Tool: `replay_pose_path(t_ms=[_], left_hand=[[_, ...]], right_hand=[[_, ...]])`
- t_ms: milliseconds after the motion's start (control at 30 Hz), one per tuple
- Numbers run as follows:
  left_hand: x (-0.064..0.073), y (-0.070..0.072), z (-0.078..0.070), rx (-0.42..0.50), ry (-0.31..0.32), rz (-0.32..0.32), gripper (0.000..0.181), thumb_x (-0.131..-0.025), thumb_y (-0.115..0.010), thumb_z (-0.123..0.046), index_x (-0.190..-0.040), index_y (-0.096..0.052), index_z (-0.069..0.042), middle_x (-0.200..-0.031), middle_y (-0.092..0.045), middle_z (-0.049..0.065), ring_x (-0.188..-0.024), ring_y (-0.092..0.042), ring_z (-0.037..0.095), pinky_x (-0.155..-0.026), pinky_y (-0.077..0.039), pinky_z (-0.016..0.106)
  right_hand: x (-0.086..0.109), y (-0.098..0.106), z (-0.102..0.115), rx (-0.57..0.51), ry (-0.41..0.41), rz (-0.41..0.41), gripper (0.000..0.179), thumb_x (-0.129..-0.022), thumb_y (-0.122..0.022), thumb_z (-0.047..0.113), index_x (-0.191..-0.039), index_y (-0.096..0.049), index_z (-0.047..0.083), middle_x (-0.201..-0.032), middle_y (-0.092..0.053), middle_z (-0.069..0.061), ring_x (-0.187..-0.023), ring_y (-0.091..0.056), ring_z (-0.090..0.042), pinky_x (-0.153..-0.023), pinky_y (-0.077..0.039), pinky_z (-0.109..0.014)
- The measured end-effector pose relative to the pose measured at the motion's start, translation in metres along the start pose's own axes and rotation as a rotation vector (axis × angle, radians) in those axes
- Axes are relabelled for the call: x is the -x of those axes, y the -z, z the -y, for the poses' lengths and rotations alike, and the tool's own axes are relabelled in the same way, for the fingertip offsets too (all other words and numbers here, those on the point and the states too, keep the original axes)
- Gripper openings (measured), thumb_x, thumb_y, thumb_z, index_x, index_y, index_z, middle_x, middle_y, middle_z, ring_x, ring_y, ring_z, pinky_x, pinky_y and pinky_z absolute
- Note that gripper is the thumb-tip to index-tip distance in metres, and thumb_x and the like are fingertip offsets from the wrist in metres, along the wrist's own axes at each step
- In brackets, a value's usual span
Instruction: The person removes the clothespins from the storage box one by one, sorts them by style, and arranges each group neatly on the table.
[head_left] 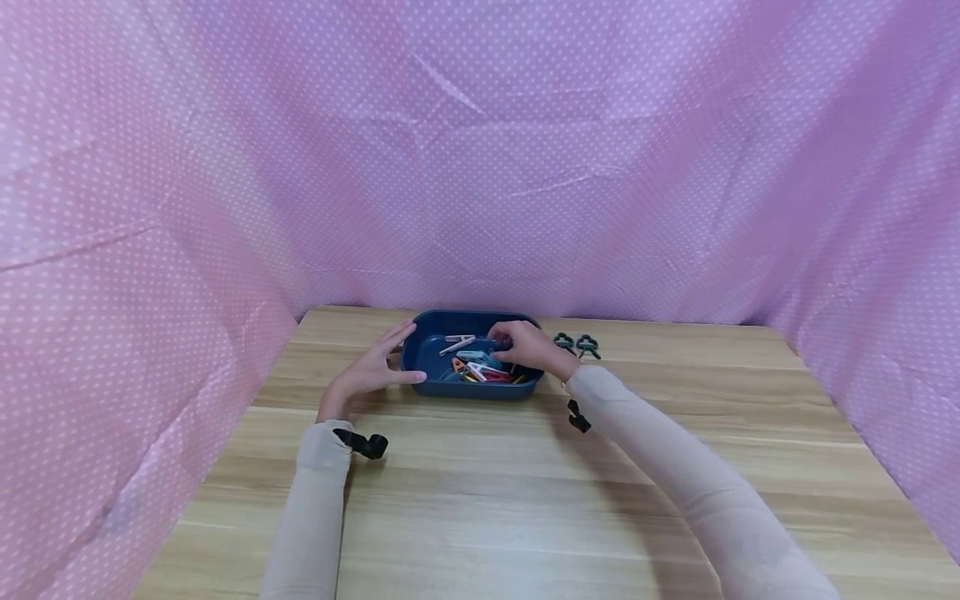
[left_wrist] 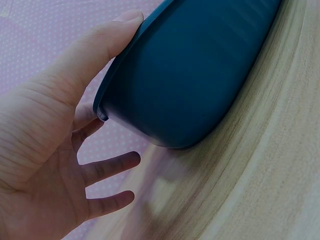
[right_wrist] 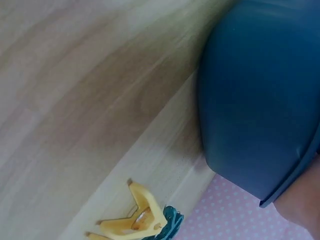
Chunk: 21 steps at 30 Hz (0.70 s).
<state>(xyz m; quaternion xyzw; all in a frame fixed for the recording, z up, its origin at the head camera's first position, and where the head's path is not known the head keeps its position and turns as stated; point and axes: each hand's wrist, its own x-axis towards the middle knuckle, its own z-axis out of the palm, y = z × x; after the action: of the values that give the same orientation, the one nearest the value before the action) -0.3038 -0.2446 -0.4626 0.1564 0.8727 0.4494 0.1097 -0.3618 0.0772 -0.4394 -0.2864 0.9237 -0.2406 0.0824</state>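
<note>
A dark blue plastic tub (head_left: 472, 389) stands near the table's far edge, with several clothespins (head_left: 486, 372) in white, orange, red, teal and yellow heaped inside. Spread around the tub's left end is my left hand (head_left: 371, 367); its thumb (left_wrist: 107, 42) rests on the rim and the other fingers are extended, two of them apart from the wall. My right hand (head_left: 527, 346) reaches over the right rim with bent fingers down among the clothespins. Whether a clothespin is between those fingertips cannot be seen. In the right wrist view only a bit of that hand (right_wrist: 300, 202) shows.
Right of the tub, two dark green clips (head_left: 588, 346) lie on the wooden table (head_left: 465, 500). A yellow clip (right_wrist: 142, 215) lies beside a green one in the right wrist view. Pink dotted cloth (head_left: 480, 208) hangs behind and along both sides.
</note>
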Motion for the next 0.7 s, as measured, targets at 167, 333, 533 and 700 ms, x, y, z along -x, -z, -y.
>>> replay_pose_path(t_ms=[167,333,533,700], left_hand=[[0.0004,-0.0002,0.0001,0.007,0.003,0.002,0.104,-0.086,-0.082,-0.043,-0.165,-0.016,-0.028,-0.173,-0.006,-0.008,-0.159,-0.012,0.032,-0.123,-0.02,0.064],[-0.0002,-0.0008,0.0011,0.007,0.0,0.002,0.104,-0.086,-0.082,-0.042,-0.165,-0.017,-0.029,-0.173,-0.006,-0.009,-0.159,-0.012,0.031,-0.124,-0.021,0.063],[0.0006,-0.0009,0.0027,0.0,-0.034,0.005,0.103,-0.088,-0.082,-0.035,-0.165,-0.015,-0.024,-0.174,-0.005,-0.002,-0.153,-0.025,0.041,-0.121,-0.027,0.064],[-0.0008,-0.0001,0.0032,-0.007,-0.054,0.004,0.102,-0.089,-0.081,-0.031,-0.165,-0.015,-0.023,-0.174,-0.005,0.0,-0.151,-0.029,0.044,-0.12,-0.028,0.064]], right_hand=[[-0.0014,-0.0029,0.0002,0.094,-0.008,0.044,0.041,-0.094,-0.075,0.028,-0.13,-0.067,0.009,-0.123,-0.072,-0.011,-0.112,-0.067,-0.024,-0.099,-0.055,-0.044],[0.0002,-0.0071,-0.0001,0.194,-0.007,0.059,0.04,-0.096,-0.072,0.034,-0.13,-0.068,0.014,-0.121,-0.073,-0.006,-0.107,-0.068,-0.021,-0.097,-0.055,-0.042],[0.0026,-0.0086,0.0017,0.189,-0.006,0.026,0.034,-0.095,-0.074,0.029,-0.126,-0.07,0.015,-0.113,-0.075,-0.004,-0.098,-0.069,-0.018,-0.092,-0.057,-0.039],[0.0028,-0.0093,0.0006,0.16,-0.015,-0.008,0.031,-0.094,-0.075,0.022,-0.124,-0.071,0.014,-0.111,-0.076,-0.005,-0.1,-0.071,-0.019,-0.092,-0.058,-0.039]])
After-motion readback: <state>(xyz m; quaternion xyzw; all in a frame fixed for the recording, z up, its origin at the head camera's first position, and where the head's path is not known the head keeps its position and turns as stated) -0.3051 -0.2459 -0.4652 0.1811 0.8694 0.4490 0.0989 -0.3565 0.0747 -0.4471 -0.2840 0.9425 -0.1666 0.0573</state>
